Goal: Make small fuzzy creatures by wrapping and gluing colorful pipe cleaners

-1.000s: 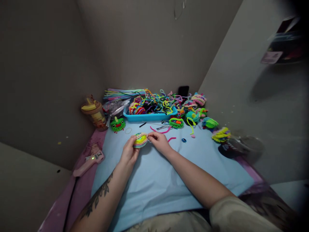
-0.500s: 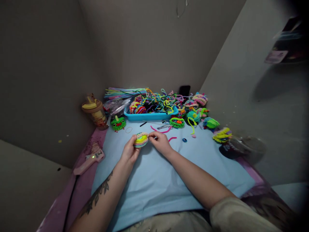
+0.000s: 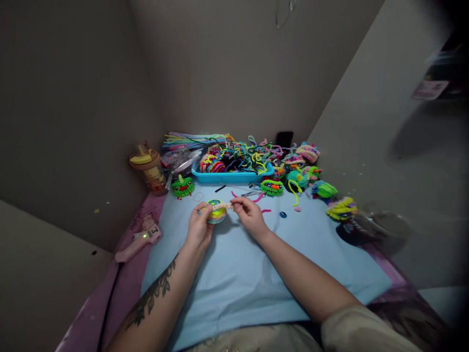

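My left hand (image 3: 200,226) is closed around a small round pipe-cleaner piece (image 3: 216,214) coiled in yellow, green and pink, held just above the light blue mat (image 3: 238,274). A pale fuzzy pipe cleaner (image 3: 222,207) runs across its top to my right hand (image 3: 249,215), which pinches the free end. Both hands meet near the middle of the mat, in front of the blue tray (image 3: 231,177).
The blue tray holds a tangle of coloured pipe cleaners. Finished fuzzy figures lie around it: a green one (image 3: 182,187), another green one (image 3: 271,187), several at right (image 3: 340,209). A pink glue gun (image 3: 138,241) lies at the left edge; a lidded cup (image 3: 147,169) stands behind it.
The coiled piece has tilted flatter, and the pale pipe cleaner is now stretched across its top toward my right hand. Both hands stayed in place; the view drifted slightly.
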`<state>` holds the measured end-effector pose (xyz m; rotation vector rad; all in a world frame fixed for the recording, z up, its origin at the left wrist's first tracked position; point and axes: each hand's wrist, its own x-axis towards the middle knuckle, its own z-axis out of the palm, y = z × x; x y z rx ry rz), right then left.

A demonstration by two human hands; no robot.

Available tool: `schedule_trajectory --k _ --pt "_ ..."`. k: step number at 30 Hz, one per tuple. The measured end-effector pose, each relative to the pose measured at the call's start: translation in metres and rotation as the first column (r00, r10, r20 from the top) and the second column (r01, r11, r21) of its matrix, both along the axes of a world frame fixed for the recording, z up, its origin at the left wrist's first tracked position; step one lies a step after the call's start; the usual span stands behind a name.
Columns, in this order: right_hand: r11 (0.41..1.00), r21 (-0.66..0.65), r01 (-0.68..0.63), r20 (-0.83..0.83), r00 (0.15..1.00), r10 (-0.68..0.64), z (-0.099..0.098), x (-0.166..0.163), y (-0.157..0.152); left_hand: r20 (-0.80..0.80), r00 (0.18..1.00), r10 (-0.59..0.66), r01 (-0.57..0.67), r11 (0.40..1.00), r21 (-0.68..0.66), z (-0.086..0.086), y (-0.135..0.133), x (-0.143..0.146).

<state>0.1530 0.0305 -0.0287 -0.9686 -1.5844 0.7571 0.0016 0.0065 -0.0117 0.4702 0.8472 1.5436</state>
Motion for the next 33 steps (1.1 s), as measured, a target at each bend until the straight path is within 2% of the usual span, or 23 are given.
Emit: schedule_trajectory --k 5,14,23,28,33 --pt "0.999 0.004 -0.04 0.068 0.997 0.04 0.002 -0.002 -0.003 0.042 0.999 0.012 -0.013 1.0 0.015 -0.007 0.004 -0.002" --pt "0.997 -0.062 -0.039 0.008 0.999 0.04 0.003 -0.004 0.001 0.089 0.996 0.004 -0.005 1.0 0.005 -0.009 0.006 -0.002" --pt "0.989 0.147 0.008 0.204 0.978 -0.039 0.004 -0.002 0.005 0.299 0.954 0.03 0.025 0.983 -0.181 -0.002 0.01 -0.001" --pt "0.987 0.163 0.009 0.221 0.974 -0.045 0.003 -0.003 0.005 0.319 0.946 0.055 0.012 0.979 -0.205 0.003 0.009 0.0" --pt "0.99 0.14 0.01 0.214 0.976 -0.04 0.002 -0.004 0.005 0.365 0.931 0.017 0.048 0.985 -0.168 0.003 0.009 -0.001"
